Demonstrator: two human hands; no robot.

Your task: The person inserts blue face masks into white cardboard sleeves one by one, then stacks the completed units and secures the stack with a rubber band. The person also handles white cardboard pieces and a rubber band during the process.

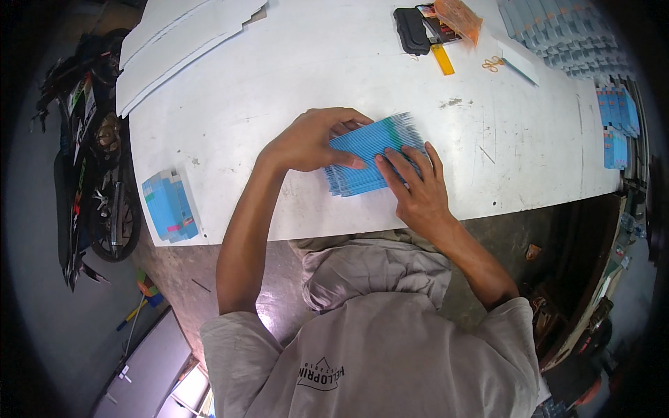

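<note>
One stack of flat blue cartons [368, 144] before me, over the white table [244, 83]: left hand [310, 143] clasps its left end, right hand [421, 187] splays across its right, apparently squaring it; next likely calls for even edge pressure.

Table [293, 70], middle: stack [373, 143] between left hand [306, 143] and right hand [423, 191]
Table, near left: bundle [168, 207]
Table, far left: sheets [188, 42]
Table, far right: packs [561, 31]
Table, back, left of packs: bag [460, 19] near case [411, 31]
Left of table: motorbike [94, 153]
</note>
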